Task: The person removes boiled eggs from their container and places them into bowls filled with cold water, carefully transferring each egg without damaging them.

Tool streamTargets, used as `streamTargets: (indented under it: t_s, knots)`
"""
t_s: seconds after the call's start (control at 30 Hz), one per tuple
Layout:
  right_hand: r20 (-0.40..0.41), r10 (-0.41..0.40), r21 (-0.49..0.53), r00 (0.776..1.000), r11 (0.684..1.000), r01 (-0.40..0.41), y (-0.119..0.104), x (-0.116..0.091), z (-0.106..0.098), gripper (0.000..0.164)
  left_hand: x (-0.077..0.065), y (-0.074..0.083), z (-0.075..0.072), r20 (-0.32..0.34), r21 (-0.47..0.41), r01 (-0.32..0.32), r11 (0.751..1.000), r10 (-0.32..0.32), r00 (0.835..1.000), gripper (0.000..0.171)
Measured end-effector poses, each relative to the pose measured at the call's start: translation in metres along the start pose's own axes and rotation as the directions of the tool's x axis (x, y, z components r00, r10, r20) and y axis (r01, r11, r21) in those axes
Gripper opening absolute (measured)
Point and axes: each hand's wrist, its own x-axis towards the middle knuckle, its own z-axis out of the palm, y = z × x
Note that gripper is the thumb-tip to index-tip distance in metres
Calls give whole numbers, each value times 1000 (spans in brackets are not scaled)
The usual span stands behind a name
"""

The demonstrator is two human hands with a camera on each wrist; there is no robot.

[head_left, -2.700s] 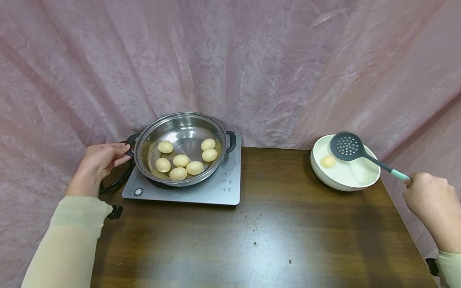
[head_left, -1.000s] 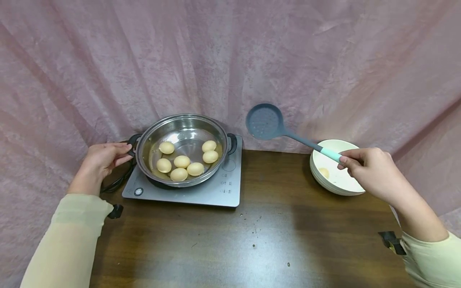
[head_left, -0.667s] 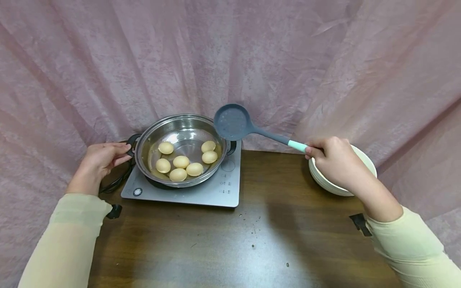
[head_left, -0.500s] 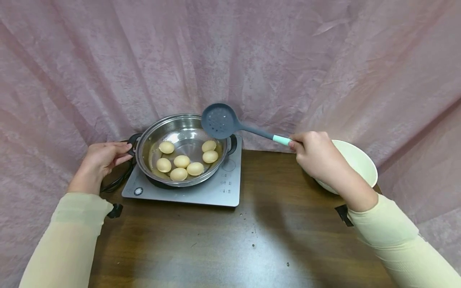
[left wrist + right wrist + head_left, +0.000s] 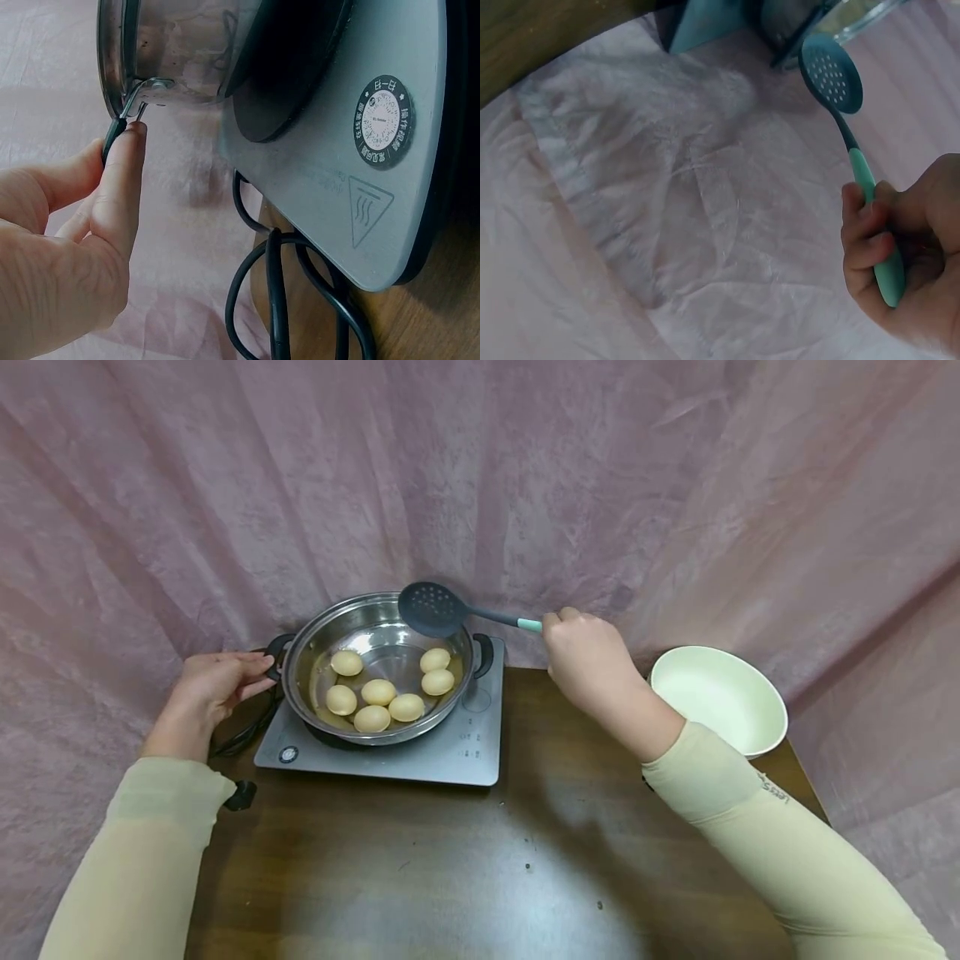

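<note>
My left hand (image 5: 217, 693) pinches the black side handle (image 5: 114, 137) of a steel pot (image 5: 381, 740), thumb on one side and fingers on the other. Several pale peeled-looking eggs (image 5: 378, 692) lie in shallow liquid in the pot. My right hand (image 5: 588, 656) grips the mint-green handle (image 5: 890, 281) of a skimmer. The skimmer's dark perforated head (image 5: 432, 609) is above the pot's back right rim, with nothing on it. At the right stands a stack of pale bowls (image 5: 720, 697); my right forearm passes in front of its left side. The egg seen in it earlier is hidden.
The pot sits on a flat silver induction cooker (image 5: 375, 766), whose black cord (image 5: 277, 300) coils at its left. Pink curtain (image 5: 562, 485) hangs close behind the wooden table (image 5: 420, 868). Small dark specks lie on the tabletop.
My right hand has carried the skimmer leftward from above the bowls to the pot's back right rim, its head turning along the way. My left hand has stayed on the pot handle.
</note>
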Motion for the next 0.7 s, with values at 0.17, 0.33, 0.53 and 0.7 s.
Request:
streamTargets:
  t_s: [0.17,0.33,0.53,0.7]
  knots:
    - [-101,-82,-104,992,992,72,-8,5,12,5,-1,1,0,-6,0,-3,1000,3,1000,24]
    - [-129,-119,-173,985,980,96,-16,9,17,20,0,0,-1,-3,-12,7,1000,-7,1000,23]
    - [-98,-117,-144,988,984,103,-17,7,16,14,0,0,-1,7,-9,23,1000,-23,1000,39]
    - [-27,-105,-106,994,989,102,-15,3,13,5,-1,0,1,0,-19,-2,1000,2,1000,19]
